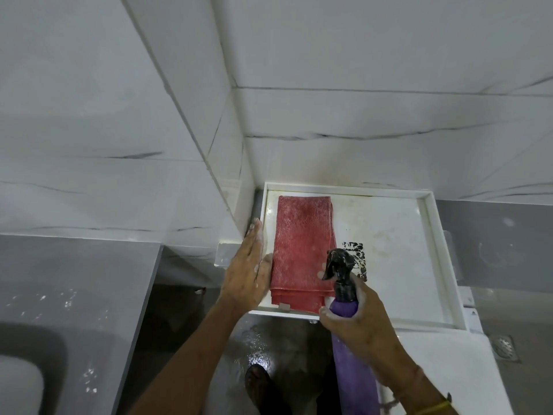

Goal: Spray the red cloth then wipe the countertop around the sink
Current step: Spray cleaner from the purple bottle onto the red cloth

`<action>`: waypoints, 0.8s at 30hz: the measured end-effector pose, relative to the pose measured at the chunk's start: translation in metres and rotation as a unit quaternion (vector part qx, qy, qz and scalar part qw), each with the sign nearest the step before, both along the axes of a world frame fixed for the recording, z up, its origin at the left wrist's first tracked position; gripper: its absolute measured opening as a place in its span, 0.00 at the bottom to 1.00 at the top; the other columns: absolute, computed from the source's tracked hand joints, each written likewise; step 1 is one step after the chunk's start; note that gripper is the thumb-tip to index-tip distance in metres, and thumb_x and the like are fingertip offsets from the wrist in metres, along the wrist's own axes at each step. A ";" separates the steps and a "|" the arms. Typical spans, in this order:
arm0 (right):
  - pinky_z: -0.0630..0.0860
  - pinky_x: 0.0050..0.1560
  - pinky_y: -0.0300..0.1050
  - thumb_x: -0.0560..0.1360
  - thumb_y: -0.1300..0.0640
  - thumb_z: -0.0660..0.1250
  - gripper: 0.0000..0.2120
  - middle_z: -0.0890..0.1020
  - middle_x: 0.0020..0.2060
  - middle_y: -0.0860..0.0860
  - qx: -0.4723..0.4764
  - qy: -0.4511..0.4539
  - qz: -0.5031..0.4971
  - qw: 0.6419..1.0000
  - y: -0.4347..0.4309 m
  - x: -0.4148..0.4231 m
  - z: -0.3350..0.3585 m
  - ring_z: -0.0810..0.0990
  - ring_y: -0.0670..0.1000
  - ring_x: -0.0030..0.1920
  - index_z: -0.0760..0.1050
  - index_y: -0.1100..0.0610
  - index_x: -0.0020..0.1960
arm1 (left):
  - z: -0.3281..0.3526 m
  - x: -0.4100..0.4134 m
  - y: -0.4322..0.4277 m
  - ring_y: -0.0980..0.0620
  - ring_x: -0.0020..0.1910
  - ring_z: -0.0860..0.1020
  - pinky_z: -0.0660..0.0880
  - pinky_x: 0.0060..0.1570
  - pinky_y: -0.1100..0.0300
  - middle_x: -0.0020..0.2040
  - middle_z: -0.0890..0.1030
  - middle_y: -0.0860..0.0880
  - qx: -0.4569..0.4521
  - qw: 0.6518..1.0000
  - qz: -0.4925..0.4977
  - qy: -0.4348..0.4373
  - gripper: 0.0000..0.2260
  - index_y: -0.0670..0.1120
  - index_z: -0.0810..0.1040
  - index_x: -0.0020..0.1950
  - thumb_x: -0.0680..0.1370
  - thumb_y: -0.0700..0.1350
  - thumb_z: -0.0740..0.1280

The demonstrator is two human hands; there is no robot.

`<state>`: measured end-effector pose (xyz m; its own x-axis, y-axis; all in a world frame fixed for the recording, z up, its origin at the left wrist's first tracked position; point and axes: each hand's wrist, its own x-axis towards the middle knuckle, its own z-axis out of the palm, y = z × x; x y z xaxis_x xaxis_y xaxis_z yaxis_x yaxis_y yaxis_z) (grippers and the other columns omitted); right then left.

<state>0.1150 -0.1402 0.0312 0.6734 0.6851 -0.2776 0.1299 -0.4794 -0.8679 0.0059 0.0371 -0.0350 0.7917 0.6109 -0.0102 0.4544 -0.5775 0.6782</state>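
Note:
A folded red cloth (302, 250) lies on the left part of a white rimmed tray (431, 241) set against the tiled wall. My left hand (247, 274) is flat with fingers straight, its edge touching the cloth's left side. My right hand (356, 319) grips a purple spray bottle (350, 354). Its black trigger nozzle (339, 262) points toward the cloth's lower right corner. The grey countertop (74, 280) and part of the sink basin (24, 375) sit at the lower left.
White marbled wall tiles (329, 85) fill the upper view, with a corner jutting out left of the tray. A wet grey floor (254, 342), my foot (257, 381) and a metal floor drain (505, 348) lie below. A black patch (359, 256) marks the tray.

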 end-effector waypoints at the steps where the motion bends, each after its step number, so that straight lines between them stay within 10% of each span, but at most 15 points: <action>1: 0.74 0.36 0.26 0.64 0.64 0.75 0.17 0.80 0.37 0.42 -0.002 -0.003 0.006 1.000 -0.002 0.000 0.000 0.78 0.35 0.42 0.72 0.45 0.43 | 0.000 0.000 -0.001 0.52 0.78 0.49 0.53 0.77 0.53 0.79 0.49 0.45 0.001 1.000 0.002 0.003 0.28 0.42 0.47 0.77 0.80 0.50 0.49; 13: 0.73 0.36 0.26 0.65 0.63 0.75 0.15 0.80 0.35 0.44 -0.037 0.015 0.017 0.999 -0.006 0.003 0.006 0.80 0.41 0.38 0.73 0.47 0.40 | -0.010 0.001 0.001 0.54 0.78 0.47 0.49 0.77 0.58 0.80 0.48 0.47 0.009 1.000 0.010 0.023 0.29 0.44 0.45 0.78 0.80 0.53 0.48; 24: 0.80 0.50 0.49 0.67 0.63 0.73 0.12 0.84 0.42 0.51 -0.032 0.086 -0.017 0.996 -0.006 0.005 0.015 0.83 0.53 0.44 0.78 0.52 0.47 | -0.016 0.001 0.002 0.55 0.78 0.48 0.48 0.74 0.60 0.80 0.50 0.48 0.020 1.000 0.012 0.015 0.28 0.45 0.47 0.78 0.80 0.55 0.48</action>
<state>0.1201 -0.1463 0.0459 0.6352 0.6394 -0.4331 -0.0356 -0.5360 -0.8435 0.0068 0.0396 -0.0514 0.7761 0.6305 -0.0092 0.4890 -0.5926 0.6401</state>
